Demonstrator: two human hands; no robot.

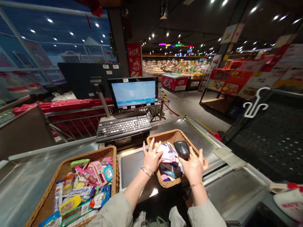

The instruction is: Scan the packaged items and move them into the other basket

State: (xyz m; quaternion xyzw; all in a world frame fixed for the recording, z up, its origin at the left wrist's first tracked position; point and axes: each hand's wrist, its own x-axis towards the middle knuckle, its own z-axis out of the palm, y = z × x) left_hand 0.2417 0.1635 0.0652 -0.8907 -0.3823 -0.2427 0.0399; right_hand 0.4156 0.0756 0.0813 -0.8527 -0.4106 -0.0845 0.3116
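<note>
Both my hands reach over a small brown wicker basket (169,184) with mixed small packages inside. My left hand (151,159) crosses its left rim, fingers spread, thumb at a white-and-pink packet (167,156). Across the right rim lies my right hand (194,168), fingers also apart, with thumb and index finger close to a black computer mouse (181,148). The mouse rests on top of the packages; whether my fingers touch it I cannot tell. My right palm hides part of the basket's right side.
A larger wicker basket (115,168) at left holds many colourful packaged items. Behind stand a keyboard (124,126) and a lit monitor (134,92). A metal counter (233,192) extends right, beside a black perforated panel (267,135) with white hooks (254,105).
</note>
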